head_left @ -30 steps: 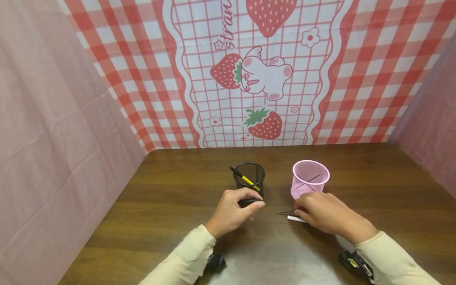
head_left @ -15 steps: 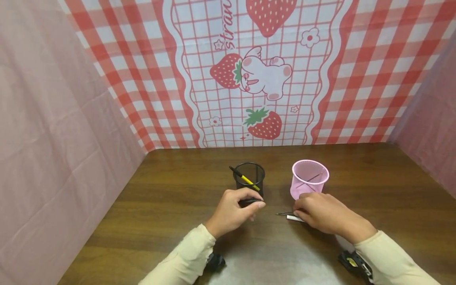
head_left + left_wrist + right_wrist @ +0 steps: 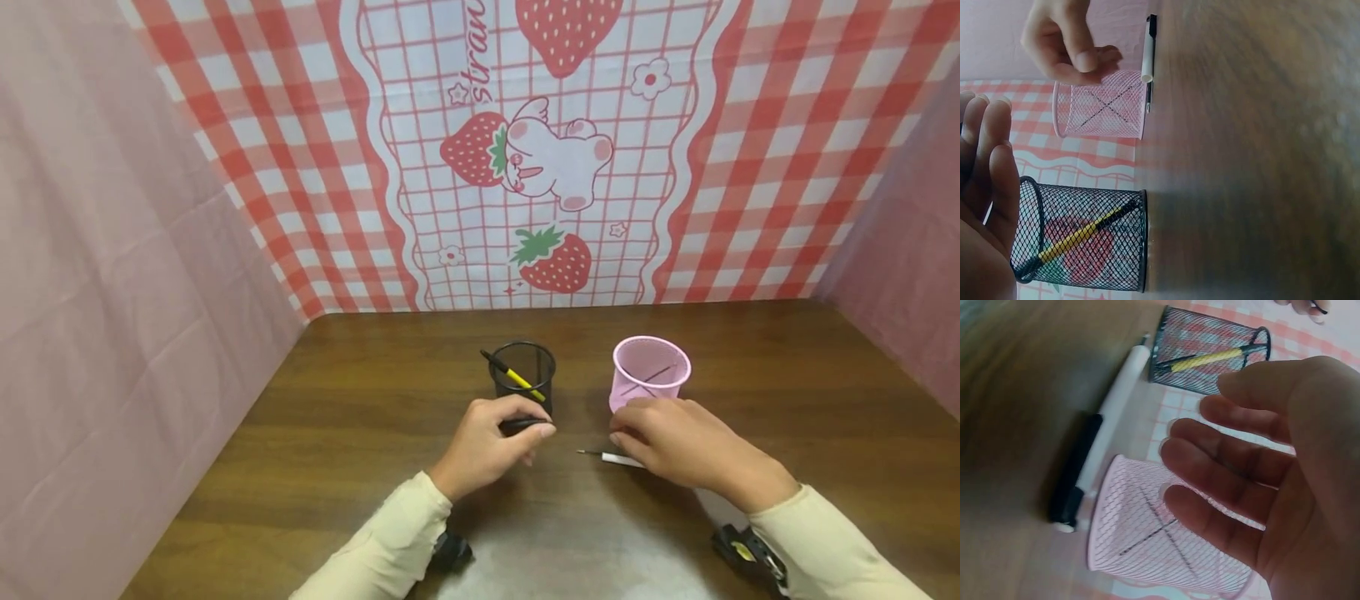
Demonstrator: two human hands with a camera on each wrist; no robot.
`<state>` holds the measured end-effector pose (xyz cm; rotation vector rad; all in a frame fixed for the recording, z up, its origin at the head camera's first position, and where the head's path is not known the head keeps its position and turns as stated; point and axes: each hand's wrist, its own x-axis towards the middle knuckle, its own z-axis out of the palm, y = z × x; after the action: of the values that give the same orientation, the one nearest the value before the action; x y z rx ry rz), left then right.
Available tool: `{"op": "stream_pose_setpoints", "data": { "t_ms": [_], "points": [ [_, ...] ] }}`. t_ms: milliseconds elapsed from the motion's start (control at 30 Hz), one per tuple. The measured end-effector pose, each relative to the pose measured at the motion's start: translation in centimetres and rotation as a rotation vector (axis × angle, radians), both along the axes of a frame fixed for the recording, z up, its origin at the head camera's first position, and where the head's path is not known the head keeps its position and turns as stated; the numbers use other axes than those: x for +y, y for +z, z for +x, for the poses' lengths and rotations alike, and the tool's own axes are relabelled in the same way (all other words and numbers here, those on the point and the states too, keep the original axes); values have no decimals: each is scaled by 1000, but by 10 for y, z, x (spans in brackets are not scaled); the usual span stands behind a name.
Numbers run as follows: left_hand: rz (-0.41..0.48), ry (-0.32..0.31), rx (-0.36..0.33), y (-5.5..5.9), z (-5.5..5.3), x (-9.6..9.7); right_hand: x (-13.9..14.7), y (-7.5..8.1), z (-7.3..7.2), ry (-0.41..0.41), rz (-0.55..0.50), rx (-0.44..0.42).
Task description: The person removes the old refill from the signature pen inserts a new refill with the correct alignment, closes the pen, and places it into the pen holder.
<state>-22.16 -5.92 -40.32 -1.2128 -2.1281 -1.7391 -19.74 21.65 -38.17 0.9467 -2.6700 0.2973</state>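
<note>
Right hand (image 3: 671, 437) lifted, fingers apart, left (image 3: 480, 443) pinching black piece (image 3: 519, 426), only wrist views show white pen (image 3: 1105, 429) whole

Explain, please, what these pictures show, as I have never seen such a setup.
There is no machine here, only a person's bare left hand and right hand. The widest picture is taken from the head, looking down; the two sideways ones come from the wrists. On the wooden table stand a black mesh cup holding a yellow-and-black pen, and a pink mesh cup with thin crossed rods inside. Nearer the person lies a white tube with a thin dark rod by its end. The left hand has a slim dark object in its grip; the right hand, loosely curved, shows nothing held.
</note>
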Motion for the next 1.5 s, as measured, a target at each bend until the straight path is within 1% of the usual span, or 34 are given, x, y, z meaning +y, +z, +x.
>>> {"op": "stream_pose_setpoints", "data": {
  "t_ms": [167, 300, 400, 533, 633, 700, 867, 1100, 1233, 1333, 1400, 1500],
  "points": [
    [-12, 13, -10, 5, 3, 2, -4, 9, 2, 25, -34, 85],
    [-8, 18, -7, 17, 12, 3, -3, 17, 4, 37, -57, 168],
    [1, 14, -7, 26, 19, 3, 0, 22, 6, 48, -78, 250],
    [2, 14, -14, 29, 21, 4, 4, 27, 5, 42, -118, 356],
    [-7, 18, -20, 30, 21, 4, 6, 29, 4, 22, -145, 401],
    [-11, 20, -25, 30, 21, 4, 7, 30, 3, 6, -150, 416],
    [-20, 17, -25, 28, 21, 3, 9, 30, 1, -30, -151, 408],
    [-14, 17, -12, 29, 21, 2, 11, 30, -3, -31, -153, 412],
    [-22, 10, -2, 32, 21, 1, 13, 30, -5, -43, -155, 401],
    [-22, 1, -3, 31, 21, 1, 14, 30, -7, -54, -155, 391],
    [-18, -3, -5, 30, 20, 1, 15, 30, -8, -58, -155, 385],
    [-20, 0, -3, 21, 14, 2, 16, 31, -9, -69, -159, 386]
  ]
}}
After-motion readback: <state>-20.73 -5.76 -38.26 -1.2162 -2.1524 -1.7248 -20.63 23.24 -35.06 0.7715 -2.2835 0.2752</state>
